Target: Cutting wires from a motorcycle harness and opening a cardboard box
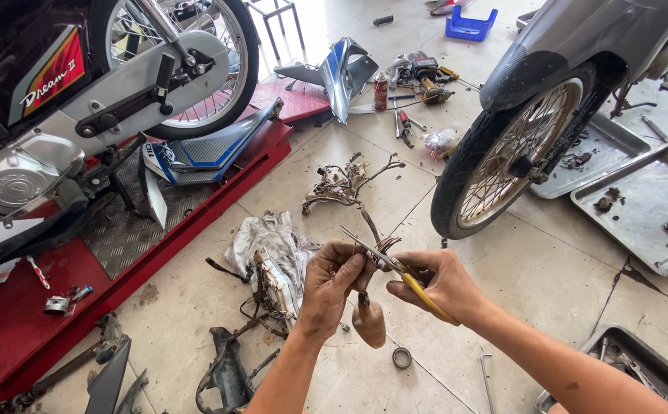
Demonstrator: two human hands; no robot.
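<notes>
Left hand (335, 285) is closed around a wooden-handled tool (368, 320), its handle hanging below the fist, above the tiled floor (548, 261). Right hand (443, 285) grasps yellow-handled pliers (399, 270), tips meeting a bundle of wires (384, 247) between both hands. A dirty rag (272, 241) lies just left; a motorcycle wheel (506, 157) stands beyond.

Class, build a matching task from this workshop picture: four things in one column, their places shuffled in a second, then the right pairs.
Things:
1. yellow-handled pliers
2. blue plastic tray
3. grey metal tray
4. dirty white rag

Places:
a. floor, far end, top of view
b. in the right hand
c. floor, beside the left hand
d. floor, right of the spoked wheel

Pairs: 1-b, 2-a, 3-d, 4-c
</notes>
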